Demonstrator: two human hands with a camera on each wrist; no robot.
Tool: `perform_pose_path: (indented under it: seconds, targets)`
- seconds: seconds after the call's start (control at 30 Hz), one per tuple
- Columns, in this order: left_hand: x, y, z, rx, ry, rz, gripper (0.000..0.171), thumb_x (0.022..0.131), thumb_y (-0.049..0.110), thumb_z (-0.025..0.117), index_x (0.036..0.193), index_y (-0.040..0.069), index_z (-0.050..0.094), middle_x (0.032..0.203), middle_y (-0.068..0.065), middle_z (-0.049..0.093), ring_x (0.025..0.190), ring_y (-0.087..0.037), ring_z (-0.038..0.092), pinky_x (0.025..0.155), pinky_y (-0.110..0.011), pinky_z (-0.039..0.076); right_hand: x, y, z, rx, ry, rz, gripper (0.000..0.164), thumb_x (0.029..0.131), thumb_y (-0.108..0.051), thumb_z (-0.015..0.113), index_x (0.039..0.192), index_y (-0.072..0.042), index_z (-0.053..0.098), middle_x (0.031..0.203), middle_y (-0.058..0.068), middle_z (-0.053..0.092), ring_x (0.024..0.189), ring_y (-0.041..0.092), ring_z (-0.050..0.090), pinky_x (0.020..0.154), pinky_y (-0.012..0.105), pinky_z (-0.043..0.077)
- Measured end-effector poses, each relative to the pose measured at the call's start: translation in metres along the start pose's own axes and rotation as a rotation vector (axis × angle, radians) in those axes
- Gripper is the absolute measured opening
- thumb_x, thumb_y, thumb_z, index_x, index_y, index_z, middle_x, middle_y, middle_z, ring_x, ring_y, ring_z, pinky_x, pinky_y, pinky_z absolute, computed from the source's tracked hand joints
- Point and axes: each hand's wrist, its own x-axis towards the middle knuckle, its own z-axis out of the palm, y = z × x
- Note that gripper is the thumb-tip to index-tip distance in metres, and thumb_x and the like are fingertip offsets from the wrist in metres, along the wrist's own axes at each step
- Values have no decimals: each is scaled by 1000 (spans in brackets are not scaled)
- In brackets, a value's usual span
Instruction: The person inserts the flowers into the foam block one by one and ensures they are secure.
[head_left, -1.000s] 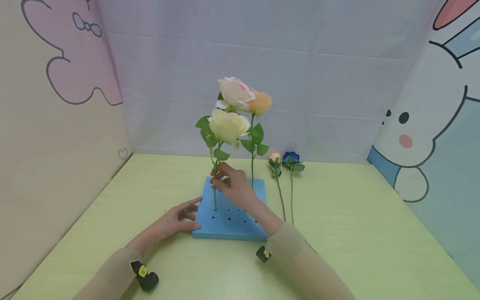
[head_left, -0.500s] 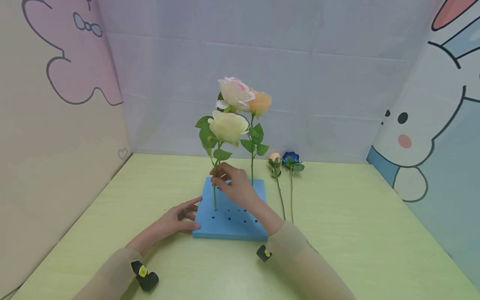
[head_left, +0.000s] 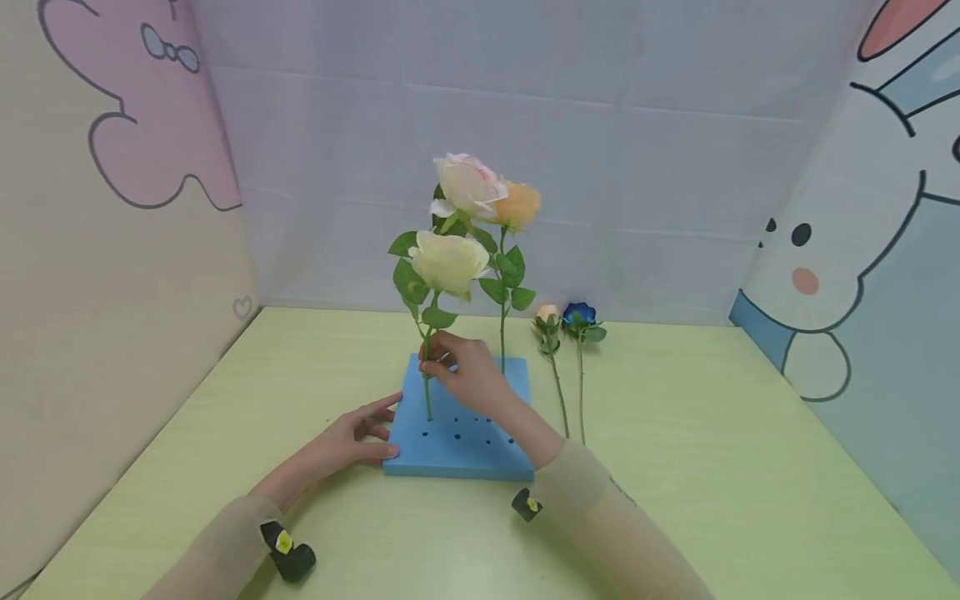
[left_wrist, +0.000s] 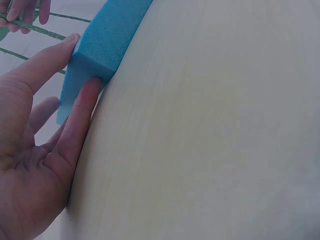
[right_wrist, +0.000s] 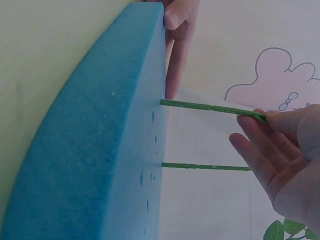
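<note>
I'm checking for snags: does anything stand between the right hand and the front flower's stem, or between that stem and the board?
Nothing visible does. The right hand pinches the stem, and its lower end meets the board. The left hand touches the board's edge, away from the stem.

Head view forward and down, wrist views close, seemingly sideways, sharing blue block (head_left: 442,423)
</note>
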Motion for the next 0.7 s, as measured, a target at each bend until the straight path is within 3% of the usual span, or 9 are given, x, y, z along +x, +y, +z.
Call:
perform_pose_path:
  seconds: [0.7]
  targets:
    - [1,0,-1,60,15,18,82,87,28,76,155,24,32,144,-17,46,118,-27,52,86,-33,57,-1,5,2,53,-28,30,5,97,-12,62,98,-9,65,95,9,74,84,31,73,65,16,54]
